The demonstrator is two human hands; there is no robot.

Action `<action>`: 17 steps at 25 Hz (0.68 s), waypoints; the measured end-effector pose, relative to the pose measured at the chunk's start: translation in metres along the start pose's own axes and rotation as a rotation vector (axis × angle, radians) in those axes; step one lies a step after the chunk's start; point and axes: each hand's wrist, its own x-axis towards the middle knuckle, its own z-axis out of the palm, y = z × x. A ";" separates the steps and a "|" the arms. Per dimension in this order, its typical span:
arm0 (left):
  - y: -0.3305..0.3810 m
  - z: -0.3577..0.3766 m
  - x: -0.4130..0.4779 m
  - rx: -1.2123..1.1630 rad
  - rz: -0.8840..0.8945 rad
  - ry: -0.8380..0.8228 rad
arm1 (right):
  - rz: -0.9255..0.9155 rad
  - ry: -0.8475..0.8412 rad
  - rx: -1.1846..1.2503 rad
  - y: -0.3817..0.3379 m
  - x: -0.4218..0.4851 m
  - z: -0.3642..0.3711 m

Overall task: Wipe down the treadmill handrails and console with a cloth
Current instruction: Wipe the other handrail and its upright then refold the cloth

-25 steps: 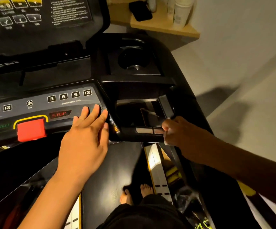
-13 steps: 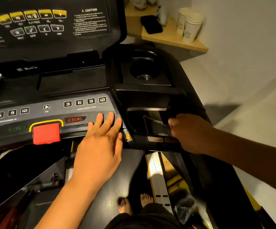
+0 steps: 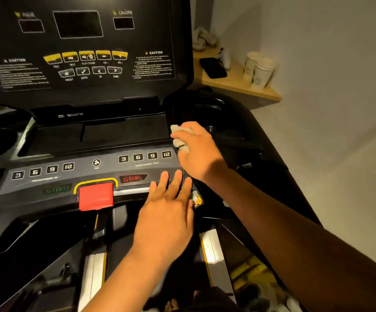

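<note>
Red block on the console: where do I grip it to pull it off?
Pinch the red block by its left and right faces, coming from the front. It juts past the console edge, so both faces look exposed; the left hand lies nearest.

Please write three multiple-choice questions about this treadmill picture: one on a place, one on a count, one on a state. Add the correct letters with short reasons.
1. Where is the cloth?
A. under the left hand
B. in the right hand, at the right end of the console
C. on the shelf

2. How many paper cups stand on the shelf?
A. one
B. two
C. four

3. How is the left hand?
A. flat on the console, fingers straight
B. clenched in a fist
C. pinching the cloth

1 B: the right hand's fingers grip the pale cloth beside button 12.
2 B: two cups show there.
3 A: its straight fingers lie by the STOP label.
</note>
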 end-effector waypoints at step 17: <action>0.037 -0.044 0.127 -1.246 -0.310 -0.142 | 0.331 -0.228 0.865 0.068 0.014 -0.131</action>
